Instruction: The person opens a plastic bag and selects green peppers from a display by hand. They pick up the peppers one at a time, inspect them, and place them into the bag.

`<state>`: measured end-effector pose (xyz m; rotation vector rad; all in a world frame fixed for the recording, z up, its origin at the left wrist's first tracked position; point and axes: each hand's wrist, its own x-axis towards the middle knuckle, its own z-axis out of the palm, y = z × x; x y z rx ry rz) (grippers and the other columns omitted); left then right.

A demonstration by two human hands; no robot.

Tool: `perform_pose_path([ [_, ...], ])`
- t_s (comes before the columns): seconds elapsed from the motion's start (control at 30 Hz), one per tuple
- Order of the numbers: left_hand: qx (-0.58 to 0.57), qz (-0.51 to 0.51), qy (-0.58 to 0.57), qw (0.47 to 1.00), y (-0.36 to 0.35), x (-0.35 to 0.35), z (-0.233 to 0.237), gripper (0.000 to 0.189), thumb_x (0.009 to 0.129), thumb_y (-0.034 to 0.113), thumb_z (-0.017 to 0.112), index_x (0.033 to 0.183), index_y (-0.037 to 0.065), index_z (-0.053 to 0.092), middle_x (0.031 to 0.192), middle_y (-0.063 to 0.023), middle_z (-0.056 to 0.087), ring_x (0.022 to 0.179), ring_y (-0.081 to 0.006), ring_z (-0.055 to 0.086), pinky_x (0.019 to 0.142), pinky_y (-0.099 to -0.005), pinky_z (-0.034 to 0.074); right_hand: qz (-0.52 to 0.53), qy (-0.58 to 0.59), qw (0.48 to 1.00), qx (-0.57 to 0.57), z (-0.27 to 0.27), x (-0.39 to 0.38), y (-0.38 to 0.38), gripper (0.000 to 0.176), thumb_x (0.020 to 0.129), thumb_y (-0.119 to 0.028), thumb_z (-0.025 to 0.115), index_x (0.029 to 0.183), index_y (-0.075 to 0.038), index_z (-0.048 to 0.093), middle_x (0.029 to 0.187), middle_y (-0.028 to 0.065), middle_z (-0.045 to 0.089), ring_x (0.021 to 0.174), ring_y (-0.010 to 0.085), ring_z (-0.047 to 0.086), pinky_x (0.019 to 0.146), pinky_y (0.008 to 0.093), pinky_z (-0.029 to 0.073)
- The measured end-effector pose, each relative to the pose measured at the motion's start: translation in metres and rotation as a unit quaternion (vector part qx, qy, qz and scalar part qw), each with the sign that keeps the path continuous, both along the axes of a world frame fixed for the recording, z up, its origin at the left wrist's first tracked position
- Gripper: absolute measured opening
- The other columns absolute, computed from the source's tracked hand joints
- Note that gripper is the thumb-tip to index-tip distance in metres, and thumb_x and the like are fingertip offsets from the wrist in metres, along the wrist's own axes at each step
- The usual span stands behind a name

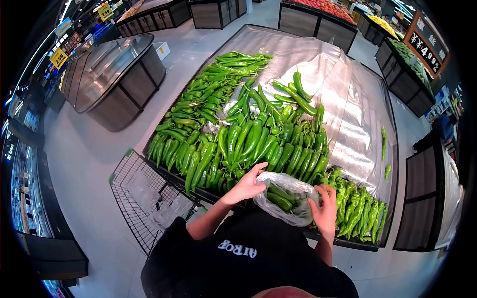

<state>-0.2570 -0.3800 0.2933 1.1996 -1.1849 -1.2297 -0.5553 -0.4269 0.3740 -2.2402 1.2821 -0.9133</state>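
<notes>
A clear plastic bag [293, 217] hangs between my two hands at the front edge of the display stand, its mouth spread wide. Inside it lie several green peppers [279, 200]. My left hand [252, 184] grips the bag's left rim, thumb and fingers closed on the plastic. On the opposite side, my right hand [325, 204] has its fingers curled over the right rim. Just beyond the bag, large green peppers [253, 139] are heaped in rows on the stand. Wrinkled, lighter green peppers [358, 211] lie close to my right hand.
Silver sheeting [357, 114] covers the display stand. A wire shopping cart [141, 191] holding plastic bags stands at my left. Farther off are a rounded counter [112, 84], other produce stands [318, 22] and a person [441, 130] at the right.
</notes>
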Motion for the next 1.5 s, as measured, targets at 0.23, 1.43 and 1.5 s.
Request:
perform_pose_path([
  [0.23, -0.026, 0.060, -0.166, 0.984, 0.000, -0.003, 0.022, 0.063, 0.083, -0.001, 0.059, 0.145, 0.000, 0.047, 0.136, -0.0195, 0.058, 0.121, -0.0324, 0.059, 0.102, -0.0380, 0.048, 0.176, 0.052, 0.981, -0.066, -0.005, 0.016, 0.003, 0.028, 0.084, -0.012, 0.076, 0.111, -0.008, 0.070, 0.120, 0.0098, 0.064, 0.105, 0.0316, 0.064, 0.089, 0.0409, 0.051],
  [1.43, -0.169, -0.188, -0.410, 0.876, -0.010, -0.012, 0.044, 0.041, 0.089, 0.040, 0.073, 0.066, 0.006, 0.070, 0.065, -0.0139, 0.064, 0.066, -0.0353, 0.064, 0.063, -0.0461, 0.051, 0.199, 0.275, 0.935, 0.097, -0.030, 0.027, -0.009, 0.049, 0.080, -0.033, 0.080, 0.124, -0.013, 0.069, 0.118, 0.0137, 0.064, 0.113, 0.0339, 0.063, 0.098, 0.0479, 0.050],
  [1.5, -0.185, -0.157, -0.427, 0.871, -0.010, -0.011, 0.043, 0.042, 0.088, 0.040, 0.074, 0.065, 0.005, 0.068, 0.065, -0.0139, 0.064, 0.065, -0.0352, 0.064, 0.063, -0.0458, 0.051, 0.194, 0.264, 0.940, 0.099, -0.032, 0.026, -0.009, 0.048, 0.082, -0.034, 0.079, 0.125, -0.014, 0.069, 0.121, 0.0139, 0.064, 0.117, 0.0341, 0.062, 0.099, 0.0480, 0.050],
])
